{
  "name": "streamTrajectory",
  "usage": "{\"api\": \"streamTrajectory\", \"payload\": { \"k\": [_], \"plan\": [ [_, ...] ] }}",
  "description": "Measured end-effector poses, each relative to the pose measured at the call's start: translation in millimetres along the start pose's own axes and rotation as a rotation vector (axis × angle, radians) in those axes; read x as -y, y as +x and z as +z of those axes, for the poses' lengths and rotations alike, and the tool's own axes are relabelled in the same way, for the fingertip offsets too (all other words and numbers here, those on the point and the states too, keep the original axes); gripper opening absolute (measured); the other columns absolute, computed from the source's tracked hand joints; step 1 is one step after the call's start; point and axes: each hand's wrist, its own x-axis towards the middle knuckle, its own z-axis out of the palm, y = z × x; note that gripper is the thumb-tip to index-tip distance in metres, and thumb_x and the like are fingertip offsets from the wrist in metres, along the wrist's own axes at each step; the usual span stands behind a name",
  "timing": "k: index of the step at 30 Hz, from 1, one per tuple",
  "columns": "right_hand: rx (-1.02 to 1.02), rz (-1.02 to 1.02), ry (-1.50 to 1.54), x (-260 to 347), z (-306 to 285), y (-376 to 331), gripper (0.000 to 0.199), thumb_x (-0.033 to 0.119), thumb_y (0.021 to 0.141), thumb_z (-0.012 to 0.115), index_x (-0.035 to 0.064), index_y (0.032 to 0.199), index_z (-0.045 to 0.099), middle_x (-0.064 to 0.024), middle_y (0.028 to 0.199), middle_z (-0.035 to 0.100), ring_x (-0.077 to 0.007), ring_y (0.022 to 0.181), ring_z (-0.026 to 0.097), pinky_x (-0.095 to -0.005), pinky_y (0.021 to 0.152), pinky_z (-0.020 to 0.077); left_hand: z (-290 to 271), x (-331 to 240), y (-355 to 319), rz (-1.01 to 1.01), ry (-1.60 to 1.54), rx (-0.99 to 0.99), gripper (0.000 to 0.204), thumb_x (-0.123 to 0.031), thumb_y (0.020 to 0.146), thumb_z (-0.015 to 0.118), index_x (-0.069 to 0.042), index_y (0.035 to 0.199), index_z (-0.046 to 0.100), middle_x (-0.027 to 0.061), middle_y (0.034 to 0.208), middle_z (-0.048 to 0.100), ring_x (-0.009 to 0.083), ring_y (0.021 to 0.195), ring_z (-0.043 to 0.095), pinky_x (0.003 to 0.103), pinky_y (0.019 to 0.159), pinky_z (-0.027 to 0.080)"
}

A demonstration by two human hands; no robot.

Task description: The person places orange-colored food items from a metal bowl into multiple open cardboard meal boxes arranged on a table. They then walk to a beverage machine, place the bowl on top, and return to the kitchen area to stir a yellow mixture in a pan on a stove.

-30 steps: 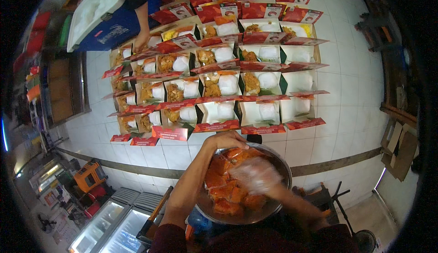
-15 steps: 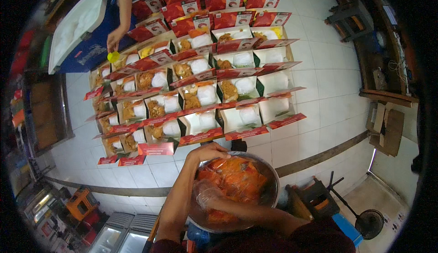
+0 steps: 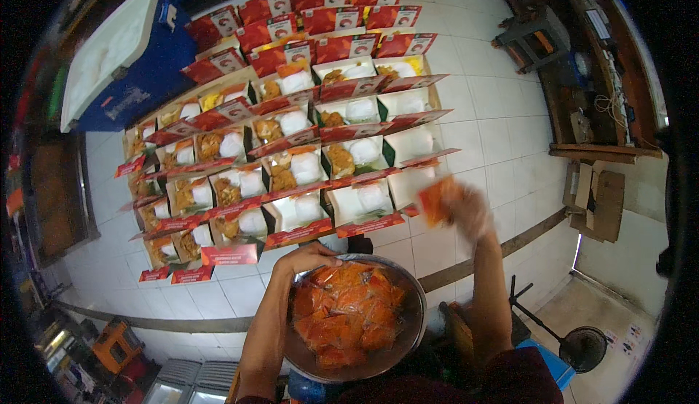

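Note:
My left hand (image 3: 309, 257) grips the far rim of a round metal bowl (image 3: 415, 324) that is filled with several orange sauce packets (image 3: 342, 313). Blurred with motion, my right hand (image 3: 466, 207) is raised to the right of the bowl and holds one orange packet (image 3: 435, 200). It hovers just right of the nearest open meal boxes (image 3: 364, 196). Those boxes have red lids and lie in rows on the white tiled floor (image 3: 488, 127), each with white rice and fried food inside.
A blue cooler with a white lid (image 3: 116, 47) stands at the far left behind the boxes. Wooden stools and shelves (image 3: 561, 33) line the right side. Flattened cardboard (image 3: 601, 200) leans at the right, and a fan base (image 3: 582, 346) sits at the lower right.
My right hand has come up out of the bowl with one orange packet and swung right toward the nearest boxes. The other person at the far left is no longer in view.

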Motion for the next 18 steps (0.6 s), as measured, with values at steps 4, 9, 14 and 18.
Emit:
{"api": "streamTrajectory", "payload": {
  "k": [4, 9, 14, 18],
  "plan": [
    [-0.088, 0.064, 0.114, -9.0, -40.1, 127.2, 0.023, 0.026, 0.087, 0.066, 0.0045, 0.094, 0.067, -0.0008, 0.072, 0.06, -0.0084, 0.057, 0.05, -0.025, 0.049, 0.04, 6.2, -17.3, -2.4, -0.014, 0.034, -0.013, 0.054, -0.049, 0.08, 0.068, -0.005, 0.11, 0.07, 0.0144, 0.108, 0.068, 0.0227, 0.102, 0.06, 0.031, 0.092, 0.042],
    [0.049, 0.093, -0.074, -65.2, -44.7, 257.1, 0.027, 0.025, 0.086, 0.067, 0.0022, 0.101, 0.066, -0.0055, 0.083, 0.065, -0.0161, 0.068, 0.06, -0.0304, 0.054, 0.0492, 12.0, -52.5, -25.9, -0.103, 0.051, -0.094, 0.052, -0.048, 0.081, 0.067, -0.005, 0.111, 0.07, 0.0118, 0.103, 0.07, 0.0191, 0.096, 0.061, 0.029, 0.089, 0.044],
    [0.031, -0.036, -0.351, -101.5, -49.1, 317.1, 0.025, 0.023, 0.086, 0.067, 0.0037, 0.102, 0.066, -0.0059, 0.086, 0.065, -0.0183, 0.074, 0.061, -0.0306, 0.058, 0.0499, 10.2, -65.4, -28.8, -0.091, -0.012, -0.08, 0.048, -0.044, 0.082, 0.069, -0.007, 0.112, 0.07, 0.0093, 0.1, 0.07, 0.0148, 0.092, 0.059, 0.028, 0.085, 0.043],
    [0.002, -1.193, -1.228, -126.5, -55.6, 332.9, 0.024, 0.021, 0.086, 0.067, 0.0049, 0.104, 0.066, -0.0063, 0.089, 0.065, -0.02, 0.08, 0.062, -0.0308, 0.062, 0.0505, 4.4, -53.8, -16.7, -0.086, -0.04, -0.023, 0.047, -0.044, 0.083, 0.068, -0.007, 0.112, 0.07, 0.0081, 0.1, 0.07, 0.014, 0.093, 0.059, 0.027, 0.085, 0.043]
  ]
}}
